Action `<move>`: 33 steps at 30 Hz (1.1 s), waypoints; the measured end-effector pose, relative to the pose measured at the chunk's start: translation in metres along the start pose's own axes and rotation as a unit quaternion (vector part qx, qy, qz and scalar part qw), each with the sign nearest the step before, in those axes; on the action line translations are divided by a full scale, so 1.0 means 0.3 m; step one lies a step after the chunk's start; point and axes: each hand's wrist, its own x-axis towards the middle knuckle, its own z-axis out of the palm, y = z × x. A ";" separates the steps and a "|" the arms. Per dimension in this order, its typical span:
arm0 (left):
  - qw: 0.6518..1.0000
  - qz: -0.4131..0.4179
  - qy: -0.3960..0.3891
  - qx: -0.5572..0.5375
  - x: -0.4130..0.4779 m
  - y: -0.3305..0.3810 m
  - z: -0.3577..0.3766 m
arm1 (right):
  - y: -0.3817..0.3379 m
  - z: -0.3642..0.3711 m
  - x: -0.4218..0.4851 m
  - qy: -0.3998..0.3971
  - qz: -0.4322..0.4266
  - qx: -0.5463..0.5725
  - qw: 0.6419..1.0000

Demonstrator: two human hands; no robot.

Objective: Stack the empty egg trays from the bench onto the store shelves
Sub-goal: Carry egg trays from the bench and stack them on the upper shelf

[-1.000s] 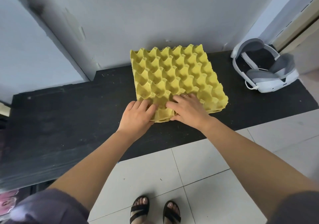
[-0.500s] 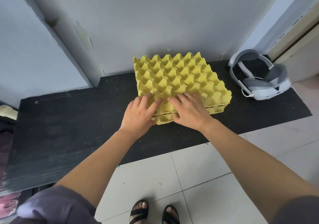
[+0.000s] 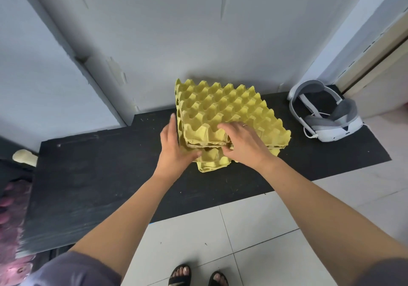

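Resting on the black bench (image 3: 99, 164), hard against the grey wall (image 3: 176, 32): one nested stack of yellow moulded-pulp egg trays (image 3: 229, 109), cups empty, the upper trays sitting slightly askew over a lower tray (image 3: 212, 163) whose near corner juts toward the person. Right hand (image 3: 245, 144) — fingers laid over the near row of cups, thumb tucked beneath the front lip of the upper trays, pinching that edge. Left hand (image 3: 174, 149) — fingers straight and flat against the stack's left side, thumb at the near-left corner; whether that thumb hooks under an edge cannot be told. Handling, by judgement: very light, stiff enough to carry flat, brittle at the rim, surface rough and unlikely to slip; nested trays may cling together or shed the bottom one when raised. The best hold would be at two opposite sides, fingers beneath the lowest tray and thumbs on top, once the stack is squared; a one-edge pinch risks bending or tearing the lip. Also on the bench, well apart to the right: white and grey headset (image 3: 324, 118). Store shelves not in view; stack not yet off the bench
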 end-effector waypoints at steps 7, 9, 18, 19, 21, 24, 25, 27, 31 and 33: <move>0.993 -0.073 -0.088 0.024 0.027 0.000 -0.056 | -0.004 -0.060 0.009 -0.029 0.036 0.040 0.998; 0.991 -0.081 -0.090 0.049 0.038 -0.002 -0.058 | -0.007 -0.070 0.012 -0.037 0.046 0.047 0.997; 0.977 -0.186 -0.099 0.044 0.047 -0.054 -0.031 | -0.003 -0.086 0.013 -0.001 0.049 0.026 0.998; 0.976 -0.192 -0.096 0.043 0.047 -0.058 -0.026 | -0.002 -0.088 0.017 0.001 0.057 0.036 0.998; 0.974 -0.201 -0.091 0.047 0.050 -0.064 -0.019 | 0.002 -0.091 0.027 0.005 0.071 0.054 0.996; 0.971 -0.215 -0.085 0.058 0.059 -0.072 -0.014 | 0.013 -0.095 0.035 0.017 0.079 0.062 0.995; 0.970 -0.221 -0.084 0.064 0.063 -0.078 -0.012 | 0.017 -0.095 0.036 0.017 0.081 0.065 0.994; 0.966 -0.230 -0.081 0.079 0.068 -0.093 -0.009 | 0.018 -0.099 0.033 0.017 0.089 0.081 0.993; 0.958 -0.259 -0.081 0.096 0.068 -0.118 0.005 | 0.022 -0.129 0.027 0.042 0.111 0.134 0.984; 0.956 -0.265 -0.081 0.098 0.060 -0.128 0.018 | 0.031 -0.159 0.040 0.075 0.134 0.170 0.973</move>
